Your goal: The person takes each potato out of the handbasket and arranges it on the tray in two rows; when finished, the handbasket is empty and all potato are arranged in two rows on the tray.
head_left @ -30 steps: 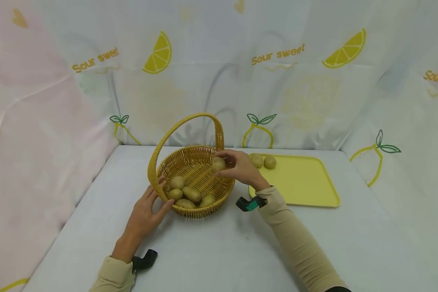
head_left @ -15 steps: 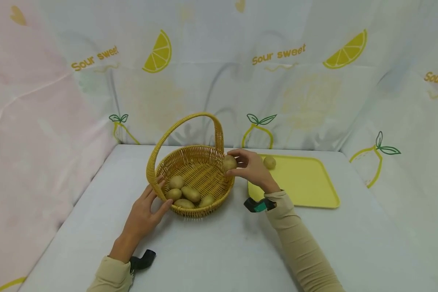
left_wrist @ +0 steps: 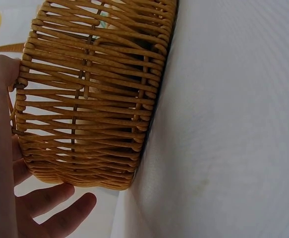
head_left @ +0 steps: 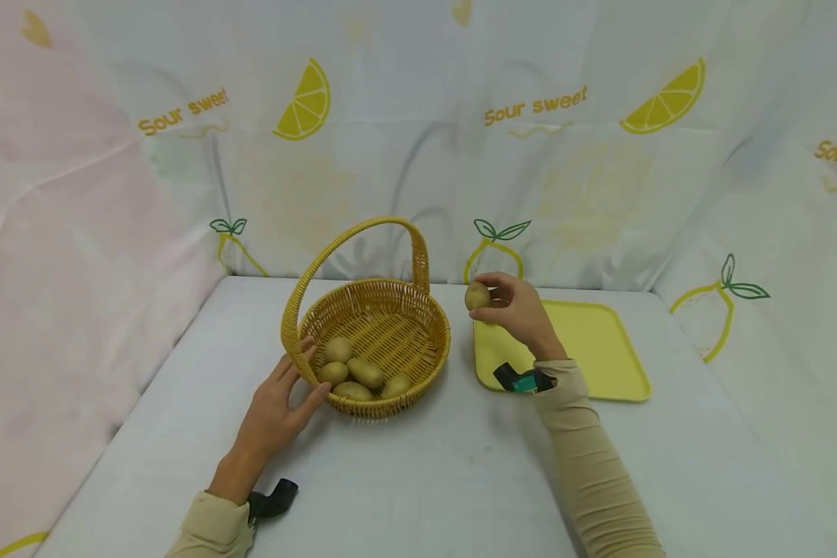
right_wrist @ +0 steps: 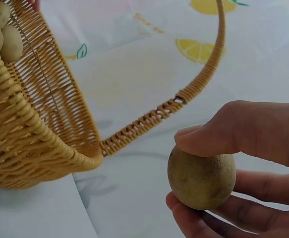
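Note:
In the head view, my right hand (head_left: 519, 310) pinches a round potato (head_left: 477, 296) in front of the tray's far left corner. The right wrist view shows that potato (right_wrist: 201, 179) between thumb and fingertips, raised beside the basket. My left hand (head_left: 272, 415) holds the wicker basket (head_left: 442, 353) at its near left rim, by the foot of the handle. In the left wrist view its thumb (left_wrist: 4, 69) lies over the rim, and two fingers reach along the outer side. Several potatoes (head_left: 366, 373) lie in the near left part of the basket.
A yellow tray (head_left: 586, 349) lies right of the basket; my right hand hides its far left part. The tall basket handle (head_left: 321, 260) arches above the rim. White cloth (head_left: 418, 488) covers the table, and a lemon-print curtain (head_left: 404, 155) stands behind.
My right hand has carried the potato right, from over the basket's right side to the tray's far left corner. The tray's potatoes are now hidden behind it. My left hand stays put.

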Tool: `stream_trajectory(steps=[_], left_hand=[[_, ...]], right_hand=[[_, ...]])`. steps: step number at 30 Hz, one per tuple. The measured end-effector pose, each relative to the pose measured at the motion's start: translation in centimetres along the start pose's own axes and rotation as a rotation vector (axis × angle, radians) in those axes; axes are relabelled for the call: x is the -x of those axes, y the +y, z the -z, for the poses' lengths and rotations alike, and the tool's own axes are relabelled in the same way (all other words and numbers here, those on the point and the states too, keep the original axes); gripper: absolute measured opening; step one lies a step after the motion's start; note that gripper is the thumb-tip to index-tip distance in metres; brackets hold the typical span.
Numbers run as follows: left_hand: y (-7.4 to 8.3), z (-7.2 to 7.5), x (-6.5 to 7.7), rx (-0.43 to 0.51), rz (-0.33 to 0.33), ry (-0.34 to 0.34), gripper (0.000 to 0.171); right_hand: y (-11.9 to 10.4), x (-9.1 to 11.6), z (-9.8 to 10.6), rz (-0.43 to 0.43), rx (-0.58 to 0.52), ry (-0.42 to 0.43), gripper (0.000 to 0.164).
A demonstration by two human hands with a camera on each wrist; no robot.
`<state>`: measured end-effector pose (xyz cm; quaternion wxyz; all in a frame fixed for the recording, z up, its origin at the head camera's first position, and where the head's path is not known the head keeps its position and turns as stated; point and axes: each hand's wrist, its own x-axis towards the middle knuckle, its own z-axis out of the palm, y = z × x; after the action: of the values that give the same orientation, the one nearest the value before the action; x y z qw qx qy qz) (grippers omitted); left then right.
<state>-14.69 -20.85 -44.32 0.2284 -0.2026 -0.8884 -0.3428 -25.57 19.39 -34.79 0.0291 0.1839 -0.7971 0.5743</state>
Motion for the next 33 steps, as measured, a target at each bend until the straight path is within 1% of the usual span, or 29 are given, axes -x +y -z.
stream_trajectory(steps=[4,11,16,22,28,33], left_hand=[[0.1,0.0,0.1,-0.001,0.008,-0.003,0.064],[0.2,-0.1,0.0,-0.004,-0.003,-0.003,0.065],[0.1,0.0,-0.2,0.002,-0.008,0.002,0.065],[0.1,0.1,-0.2,-0.008,0.01,-0.003,0.066],[0.2,0.1,-0.2,-0.009,0.001,0.0,0.066],[0.2,0.1,0.0,-0.017,0.0,0.001,0.065]], right_hand=[[0.5,0.0,0.9,-0.018,0.031,0.02,0.054],[1.2,0.2,2.5,-0.067,-0.025,0.068,0.055],[1.2,0.2,3.8,-0.077,-0.019,0.091,0.058],[1.8,0.1,4.7,-0.096,0.01,0.117,0.059],[2.9,0.4,5.5,-0.117,0.045,0.139,0.06],[3.7,1.0,6.2,-0.154,0.066,0.151,0.061]])
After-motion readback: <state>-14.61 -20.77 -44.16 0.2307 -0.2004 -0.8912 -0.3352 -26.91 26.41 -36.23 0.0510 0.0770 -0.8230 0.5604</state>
